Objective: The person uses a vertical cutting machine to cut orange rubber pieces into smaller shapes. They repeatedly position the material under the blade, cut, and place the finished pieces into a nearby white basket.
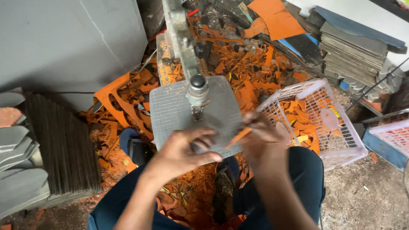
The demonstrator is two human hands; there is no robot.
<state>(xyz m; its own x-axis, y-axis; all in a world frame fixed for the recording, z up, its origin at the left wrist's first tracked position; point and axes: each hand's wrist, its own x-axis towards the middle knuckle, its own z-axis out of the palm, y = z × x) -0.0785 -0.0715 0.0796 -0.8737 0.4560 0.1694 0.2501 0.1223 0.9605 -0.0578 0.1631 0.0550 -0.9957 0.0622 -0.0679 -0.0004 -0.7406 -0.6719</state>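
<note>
A thin orange sheet offcut (238, 136) was held pinched in the closed fingers of the right hand (262, 138), just right of the grey ribbed metal saw table (170, 110) and near its blade guide (198, 96). The left hand (185, 149) was pressed on the table's near edge, fingers curled; whether anything was gripped beneath them could not be told. A cut fingertip was judged possible, both hands being near the blade; a white slatted plastic basket (341, 145) of orange pieces was recorded right of the table.
</note>
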